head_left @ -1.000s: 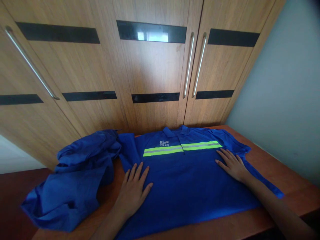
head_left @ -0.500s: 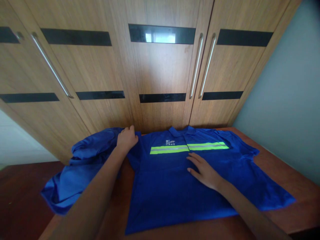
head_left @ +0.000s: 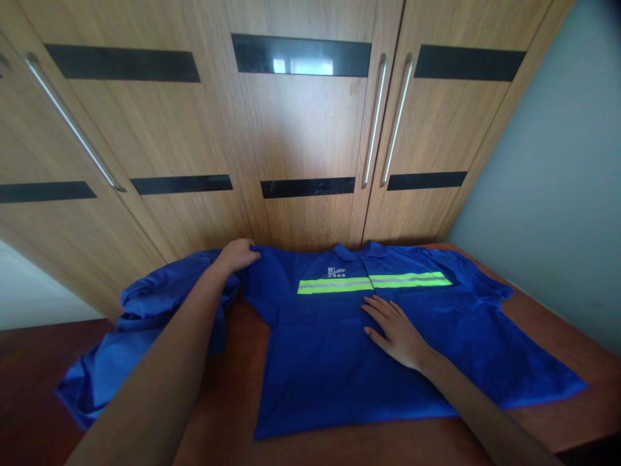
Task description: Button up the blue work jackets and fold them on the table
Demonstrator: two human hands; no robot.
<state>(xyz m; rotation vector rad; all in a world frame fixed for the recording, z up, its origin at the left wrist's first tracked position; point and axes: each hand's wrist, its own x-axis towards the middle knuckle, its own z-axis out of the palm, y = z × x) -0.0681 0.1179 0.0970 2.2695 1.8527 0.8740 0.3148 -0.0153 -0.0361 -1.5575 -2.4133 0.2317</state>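
Sleeve (head_left: 264, 275) on your left side of the blue shirt (head_left: 325, 362) now reaches further out than half a second ago, your left hand (head_left: 241, 254) closed on its end, beside crumpled blue cloth (head_left: 162, 286). Your right hand (head_left: 395, 333) stays on the shirt's front, fingers apart, below the yellow-green stripe (head_left: 334, 285). The shirt lies front up on the worktop (head_left: 233, 369); that side seems straighter for the pull.

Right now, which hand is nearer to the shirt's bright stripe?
Right. The right hand lies on the shirt just below the stripe; the left hand holds the sleeve, beyond the stripe's left end.
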